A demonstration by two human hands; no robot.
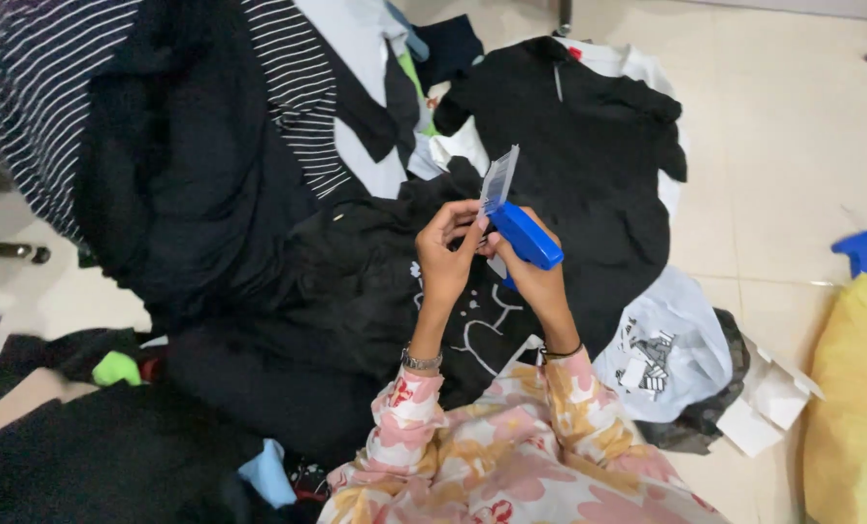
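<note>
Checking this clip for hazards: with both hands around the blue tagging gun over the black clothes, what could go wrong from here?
1. The left hand has its fingertips right at the front end of the blue plastic tagging gun held by the right hand; a finger could get pricked.
2. The pale strip of fasteners sticking up from the gun could bend or slip out.
3. The black printed garment lies bunched underneath, so extra layers could get caught.

We note a blue tagging gun (pixel 525 236), held tilted in our right hand (pixel 535 277), nose up-left. A small white-grey paper tag (pixel 499 180) stands upright at its tip, pinched by our left hand (pixel 446 254), above a black garment (pixel 356 291).
</note>
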